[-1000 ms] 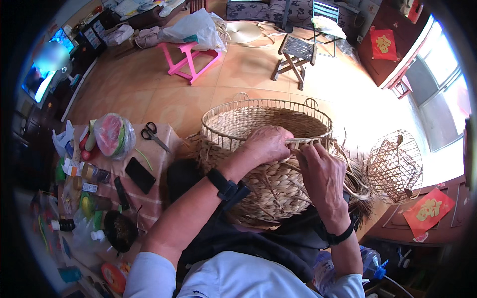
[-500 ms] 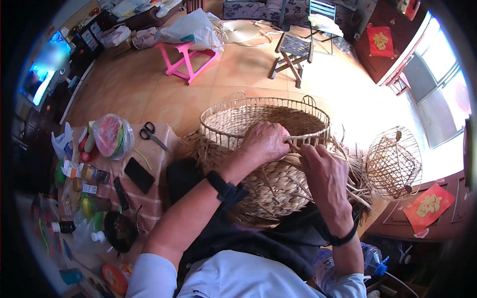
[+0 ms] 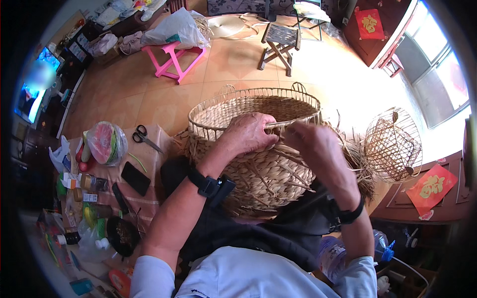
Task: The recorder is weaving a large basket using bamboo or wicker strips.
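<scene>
A round basket (image 3: 268,179) of woven straw stands between my legs, its upper edge an open wire rim (image 3: 248,91) with small loops. My left hand (image 3: 249,131) grips the near side of this rim, thumb and fingers closed about it. Just to its right, my right hand (image 3: 313,146) is curled close to the rim and smeared by motion; what its fingers hold is hidden. Loose straw ends (image 3: 295,174) stick out from the woven wall below both hands. A bundle of dry straw (image 3: 358,171) hangs at the basket's right side.
On the left, a cloth-covered table (image 3: 154,171) bears scissors (image 3: 144,139), a phone (image 3: 135,179), a wrapped melon piece (image 3: 107,144) and several bottles. An open wire frame (image 3: 393,144) stands at right. Beyond the basket are a pink stool (image 3: 174,62) and a folding stool (image 3: 279,47).
My right hand has lifted and shifted slightly left, close to my left hand, and its fingers have blurred. The left hand stays on the rim. The whole view has shifted a little.
</scene>
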`<state>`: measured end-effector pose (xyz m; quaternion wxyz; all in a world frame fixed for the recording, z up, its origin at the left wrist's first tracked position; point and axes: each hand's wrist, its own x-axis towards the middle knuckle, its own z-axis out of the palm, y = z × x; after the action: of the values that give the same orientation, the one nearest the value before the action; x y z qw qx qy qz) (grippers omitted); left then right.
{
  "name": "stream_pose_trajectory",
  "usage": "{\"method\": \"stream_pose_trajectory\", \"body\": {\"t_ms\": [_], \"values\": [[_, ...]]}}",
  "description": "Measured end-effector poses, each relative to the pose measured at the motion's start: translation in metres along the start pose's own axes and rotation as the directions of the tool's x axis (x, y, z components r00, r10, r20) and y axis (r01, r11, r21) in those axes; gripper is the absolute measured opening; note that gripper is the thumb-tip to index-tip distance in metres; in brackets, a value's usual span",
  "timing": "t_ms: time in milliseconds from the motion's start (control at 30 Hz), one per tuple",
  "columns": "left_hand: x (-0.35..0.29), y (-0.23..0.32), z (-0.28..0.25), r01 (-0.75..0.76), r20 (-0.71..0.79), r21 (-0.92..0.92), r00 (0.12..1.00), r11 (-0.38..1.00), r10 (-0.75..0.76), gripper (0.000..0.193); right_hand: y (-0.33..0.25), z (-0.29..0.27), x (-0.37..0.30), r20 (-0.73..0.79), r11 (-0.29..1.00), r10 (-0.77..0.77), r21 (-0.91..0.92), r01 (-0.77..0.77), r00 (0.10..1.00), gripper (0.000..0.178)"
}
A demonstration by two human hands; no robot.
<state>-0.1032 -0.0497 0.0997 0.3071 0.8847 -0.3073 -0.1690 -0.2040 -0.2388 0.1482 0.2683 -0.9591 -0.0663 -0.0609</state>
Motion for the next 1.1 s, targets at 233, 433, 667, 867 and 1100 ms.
{"method": "stream_pose_trajectory", "body": {"t_ms": [233, 433, 667, 867, 1100], "values": [[-0.001, 0.011, 0.001, 0.063, -0.001, 0.044, 0.998, 0.997, -0.063, 0.052, 0.045, -0.017, 0.054, -0.021, 0.998, 0.054, 0.020, -0.053, 0.998, 0.019], [-0.003, 0.010, 0.016, 0.077, -0.156, 0.116, 0.986, 0.990, -0.058, 0.039, 0.080, 0.025, 0.109, 0.623, 0.962, -0.253, 0.083, 0.259, 0.740, 0.029], [-0.005, -0.001, 0.040, -0.001, -0.394, 0.123, 0.918, 0.992, 0.050, 0.029, 0.091, 0.047, 0.133, 0.719, 0.944, -0.311, 0.160, 0.287, 0.621, 0.028], [0.005, 0.010, 0.035, -0.006, -0.285, 0.040, 0.958, 0.999, 0.017, 0.034, 0.085, 0.044, 0.134, 0.611, 0.948, -0.283, 0.062, 0.311, 0.739, 0.024], [0.004, 0.007, 0.028, -0.047, -0.248, -0.004, 0.968, 0.999, 0.045, 0.037, 0.133, 0.088, 0.143, 0.064, 0.783, -0.528, -0.349, 0.515, 0.847, 0.009]]}}
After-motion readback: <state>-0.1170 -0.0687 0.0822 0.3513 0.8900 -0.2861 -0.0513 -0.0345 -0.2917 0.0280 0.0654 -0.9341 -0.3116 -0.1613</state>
